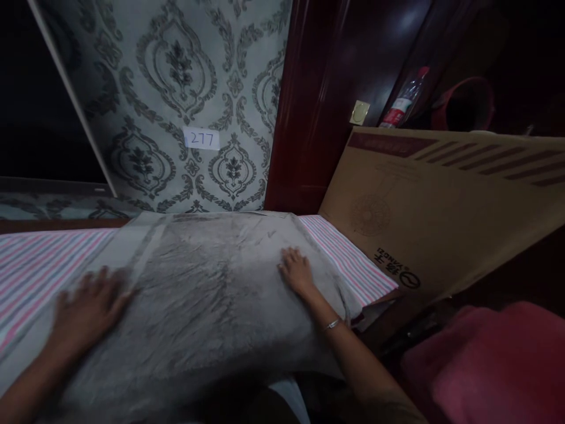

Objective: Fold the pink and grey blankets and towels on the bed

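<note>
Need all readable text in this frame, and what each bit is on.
"277": white label on the patterned wallpaper.
"YANGZI", beside a round logo and two characters too blurred to read: cardboard box, near its lower edge.
Red label on the plastic bottle: too small to read.
Dark red band along the box top: print illegible.

Just the one head-worn cam here, looking forward and down from close above the striped pink-and-white table cover [39,259], facing the grey damask-patterned wallpaper [176,88], taking in a tan cardboard box [441,206] leaning off to the right.
</note>
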The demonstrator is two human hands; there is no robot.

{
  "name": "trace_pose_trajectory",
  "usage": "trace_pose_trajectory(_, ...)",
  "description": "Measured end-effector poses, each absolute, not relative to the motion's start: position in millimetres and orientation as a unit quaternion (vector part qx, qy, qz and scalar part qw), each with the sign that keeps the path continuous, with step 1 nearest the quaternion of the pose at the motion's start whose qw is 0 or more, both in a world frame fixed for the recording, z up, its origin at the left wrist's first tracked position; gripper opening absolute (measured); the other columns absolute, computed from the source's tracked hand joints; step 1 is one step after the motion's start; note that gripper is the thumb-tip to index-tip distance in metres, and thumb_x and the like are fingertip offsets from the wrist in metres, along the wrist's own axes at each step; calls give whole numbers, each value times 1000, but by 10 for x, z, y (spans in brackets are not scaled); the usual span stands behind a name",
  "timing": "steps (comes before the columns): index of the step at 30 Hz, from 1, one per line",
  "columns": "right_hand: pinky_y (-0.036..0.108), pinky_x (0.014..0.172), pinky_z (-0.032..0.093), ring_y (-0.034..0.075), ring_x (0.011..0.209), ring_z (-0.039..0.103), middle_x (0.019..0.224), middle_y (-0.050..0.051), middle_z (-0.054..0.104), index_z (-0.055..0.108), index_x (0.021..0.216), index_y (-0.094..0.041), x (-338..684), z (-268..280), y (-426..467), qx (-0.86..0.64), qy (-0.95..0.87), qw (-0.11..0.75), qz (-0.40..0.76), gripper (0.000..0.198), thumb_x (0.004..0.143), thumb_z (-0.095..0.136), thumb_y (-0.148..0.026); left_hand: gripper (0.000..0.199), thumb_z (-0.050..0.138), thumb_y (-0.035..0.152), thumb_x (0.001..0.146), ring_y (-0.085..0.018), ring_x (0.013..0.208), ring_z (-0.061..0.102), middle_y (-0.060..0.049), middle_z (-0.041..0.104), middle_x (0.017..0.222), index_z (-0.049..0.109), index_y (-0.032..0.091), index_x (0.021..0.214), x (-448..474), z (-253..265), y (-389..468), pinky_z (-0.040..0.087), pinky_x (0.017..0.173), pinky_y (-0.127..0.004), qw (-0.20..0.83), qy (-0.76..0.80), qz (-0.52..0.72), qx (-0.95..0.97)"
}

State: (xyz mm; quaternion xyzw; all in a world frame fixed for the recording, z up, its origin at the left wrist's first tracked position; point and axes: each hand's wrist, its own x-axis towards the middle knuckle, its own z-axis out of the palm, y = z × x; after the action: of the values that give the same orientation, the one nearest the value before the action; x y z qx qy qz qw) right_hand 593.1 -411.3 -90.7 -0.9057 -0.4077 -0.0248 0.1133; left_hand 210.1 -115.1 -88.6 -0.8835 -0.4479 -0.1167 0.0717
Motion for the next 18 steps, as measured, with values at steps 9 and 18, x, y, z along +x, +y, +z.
trace_pose_trajectory(9,52,122,18,27,151,24,161,1,33,43,151,-32,6113,-963,-3508,-854,-488,179,31,57,96,33,-45,67,24,48,95,-33,151,22,-8,23,164,31,22,155,2852,-781,-1006,19,119,-61,-9,-399,-9,-917)
trace_pose_trajectory(18,57,120,17,31,151,21,162,2,32,41,152,-30,6791,-1046,-3302,-896,-409,169,22,59,98,35,-51,69,23,51,96,-37,152,18,-14,22,164,32,17,155,2999,-745,-274,19,117,-63,-37,-462,-38,-886)
